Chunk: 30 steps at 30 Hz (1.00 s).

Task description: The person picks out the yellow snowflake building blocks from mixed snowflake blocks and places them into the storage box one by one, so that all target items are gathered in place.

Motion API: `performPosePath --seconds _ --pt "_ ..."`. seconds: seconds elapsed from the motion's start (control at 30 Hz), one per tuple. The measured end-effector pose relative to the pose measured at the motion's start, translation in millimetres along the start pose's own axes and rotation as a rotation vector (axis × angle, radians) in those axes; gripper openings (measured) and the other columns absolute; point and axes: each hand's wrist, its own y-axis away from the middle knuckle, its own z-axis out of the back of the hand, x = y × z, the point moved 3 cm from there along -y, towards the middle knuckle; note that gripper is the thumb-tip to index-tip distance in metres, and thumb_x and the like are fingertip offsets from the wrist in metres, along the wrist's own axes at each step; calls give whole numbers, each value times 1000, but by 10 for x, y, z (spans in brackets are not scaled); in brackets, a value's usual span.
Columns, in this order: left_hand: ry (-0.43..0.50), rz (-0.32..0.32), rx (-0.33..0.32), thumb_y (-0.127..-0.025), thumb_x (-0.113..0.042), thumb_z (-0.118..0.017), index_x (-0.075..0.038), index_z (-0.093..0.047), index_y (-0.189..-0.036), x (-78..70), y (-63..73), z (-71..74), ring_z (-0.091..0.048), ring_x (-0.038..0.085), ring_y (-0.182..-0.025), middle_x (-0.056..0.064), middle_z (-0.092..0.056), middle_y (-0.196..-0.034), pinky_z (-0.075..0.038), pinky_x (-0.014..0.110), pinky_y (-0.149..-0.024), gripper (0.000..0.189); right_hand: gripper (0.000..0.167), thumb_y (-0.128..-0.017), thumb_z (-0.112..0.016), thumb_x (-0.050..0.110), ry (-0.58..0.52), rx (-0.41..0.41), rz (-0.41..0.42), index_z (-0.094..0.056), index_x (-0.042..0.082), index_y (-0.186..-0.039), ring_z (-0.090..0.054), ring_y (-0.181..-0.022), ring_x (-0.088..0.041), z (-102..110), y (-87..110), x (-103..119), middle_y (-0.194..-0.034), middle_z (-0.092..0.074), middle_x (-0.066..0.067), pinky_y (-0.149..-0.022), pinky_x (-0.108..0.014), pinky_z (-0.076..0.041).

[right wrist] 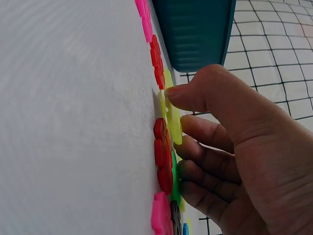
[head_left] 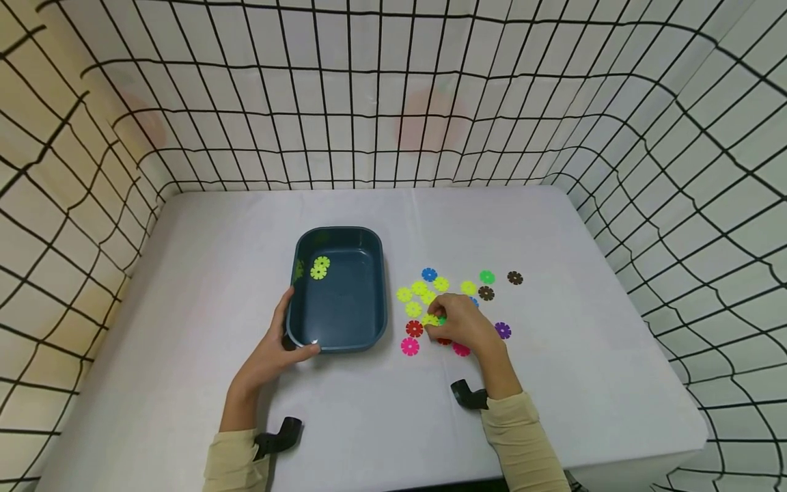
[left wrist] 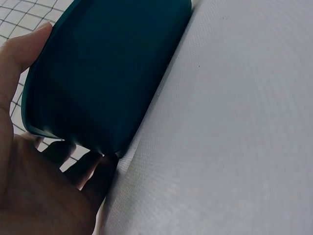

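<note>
A dark teal plastic tub stands left of centre on the white table, with two yellow flower-shaped discs inside. My left hand holds its near-left corner, thumb at the near rim and fingers along the left wall; the left wrist view shows the fingertips against the tub. To the right of the tub my right hand pinches a yellow notched disc between thumb and forefinger, low over the pile. Beside it lie yellow discs, a red disc and a pink disc. My palm hides some discs.
Farther out lie a blue disc, a green disc, brown discs and a purple disc. Black wire mesh encloses the back and sides of the table. Each wrist wears a black camera mount.
</note>
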Motion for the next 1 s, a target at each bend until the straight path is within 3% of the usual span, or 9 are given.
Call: performPosePath --seconds 0.4,0.67,1.0 --pt "15 8 1 -79 -21 -79 -43 4 -153 5 3 5 0 41 -150 7 10 -165 -14 70 -112 114 24 -75 -79 22 -30 -18 17 -69 8 -91 -56 -77 -14 16 3 20 -82 -63 -1 -72 -26 -51" --pt "15 -32 3 -78 -18 -79 -38 3 -155 6 0 18 4 37 -151 6 9 -165 -9 69 -114 115 25 -76 -79 24 -74 -6 -6 -69 9 -93 -57 -80 -14 21 -9 40 -85 -65 0 -73 -28 -52" --pt "22 -33 17 -79 -19 -79 -39 4 -155 0 -9 16 5 36 -151 5 10 -165 -9 68 -115 114 27 -76 -80 26 -96 16 -26 -70 10 -95 -57 -81 -16 74 -74 124 -85 -65 -1 -73 -28 -52"
